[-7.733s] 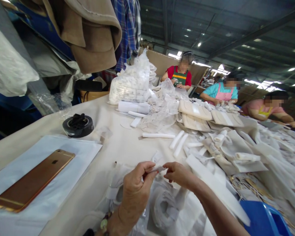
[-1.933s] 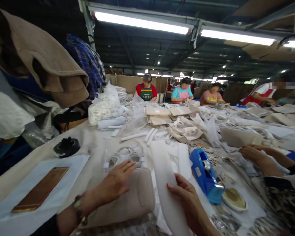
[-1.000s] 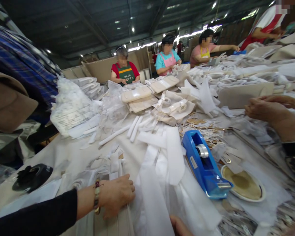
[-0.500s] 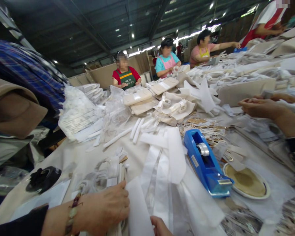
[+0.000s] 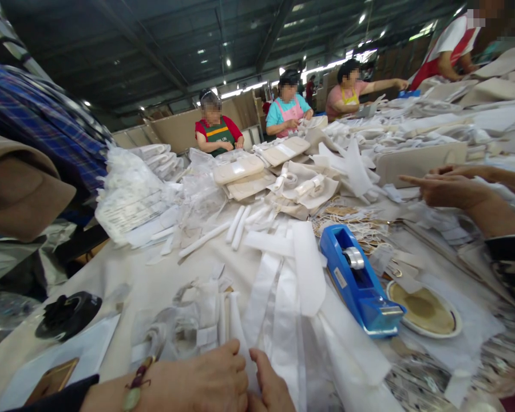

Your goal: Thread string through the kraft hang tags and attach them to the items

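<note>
My left hand (image 5: pixel 201 380) lies at the bottom edge with its fingers curled down against a long white strip (image 5: pixel 237 326). My right hand (image 5: pixel 269 388) is mostly cut off by the frame; its thumb presses the same strip from the other side, touching my left fingers. More white strips (image 5: pixel 302 269) fan out over the table just beyond. Small clear bags with coiled white cords (image 5: pixel 178 326) lie directly ahead of my left hand. What is under my palms is hidden.
A blue tape dispenser (image 5: pixel 360 286) and a round dish (image 5: pixel 424 309) sit to the right. A black tape roll (image 5: pixel 66 315) and a gold phone (image 5: pixel 51 380) lie left. A co-worker's hands (image 5: pixel 448 189) work at the right. Beige pouches (image 5: pixel 240 169) and several people are farther back.
My two hands have come together at the bottom edge on the white strip. The view has dropped slightly, bringing the phone's corner back in. The co-worker's fingers have stretched out.
</note>
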Available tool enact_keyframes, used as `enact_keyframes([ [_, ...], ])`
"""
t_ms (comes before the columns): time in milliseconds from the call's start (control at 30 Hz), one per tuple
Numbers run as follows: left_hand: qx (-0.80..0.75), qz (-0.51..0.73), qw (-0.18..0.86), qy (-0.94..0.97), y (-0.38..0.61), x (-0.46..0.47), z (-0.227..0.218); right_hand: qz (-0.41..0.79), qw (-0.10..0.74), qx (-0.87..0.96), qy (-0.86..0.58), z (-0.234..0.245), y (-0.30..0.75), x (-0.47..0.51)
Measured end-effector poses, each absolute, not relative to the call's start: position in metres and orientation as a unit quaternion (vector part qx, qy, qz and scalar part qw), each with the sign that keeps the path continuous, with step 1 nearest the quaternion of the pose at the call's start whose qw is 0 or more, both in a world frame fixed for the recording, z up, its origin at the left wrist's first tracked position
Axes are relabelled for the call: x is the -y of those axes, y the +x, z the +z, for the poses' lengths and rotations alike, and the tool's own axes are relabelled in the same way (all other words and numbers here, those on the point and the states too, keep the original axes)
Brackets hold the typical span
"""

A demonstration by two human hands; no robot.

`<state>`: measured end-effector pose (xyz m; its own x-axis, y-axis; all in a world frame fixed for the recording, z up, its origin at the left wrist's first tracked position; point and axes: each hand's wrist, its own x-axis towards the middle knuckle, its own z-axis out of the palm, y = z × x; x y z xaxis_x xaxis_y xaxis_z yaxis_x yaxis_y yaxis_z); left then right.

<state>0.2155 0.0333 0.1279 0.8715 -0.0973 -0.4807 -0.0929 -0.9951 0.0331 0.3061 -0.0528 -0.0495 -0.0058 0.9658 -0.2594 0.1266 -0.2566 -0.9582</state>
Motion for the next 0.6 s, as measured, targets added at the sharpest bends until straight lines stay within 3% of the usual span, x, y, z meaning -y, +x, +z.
enact_keyframes([
  [167,0.024,-0.327,0.042,0.944,0.212,-0.039,0.115,0.424,0.23,0.613,-0.626,-0.006,0.307,0.05],
  [267,-0.013,-0.298,0.087,0.95,0.191,-0.041,0.12,0.327,0.171,0.679,-0.635,0.013,0.319,0.056],
  [367,-0.103,-0.172,0.079,0.977,0.138,-0.048,0.128,0.248,0.206,0.741,-0.589,0.011,0.339,0.072],
  [467,-0.362,0.037,0.027,0.931,0.064,-0.057,0.125,0.201,0.258,0.796,-0.51,0.001,0.353,0.092],
  [533,-0.606,0.092,0.089,0.785,0.023,-0.059,0.114,0.194,0.272,0.82,-0.466,-0.005,0.354,0.101],
  [600,-0.695,0.131,0.198,0.679,-0.001,-0.058,0.1,0.184,0.27,0.835,-0.442,-0.008,0.35,0.105],
])
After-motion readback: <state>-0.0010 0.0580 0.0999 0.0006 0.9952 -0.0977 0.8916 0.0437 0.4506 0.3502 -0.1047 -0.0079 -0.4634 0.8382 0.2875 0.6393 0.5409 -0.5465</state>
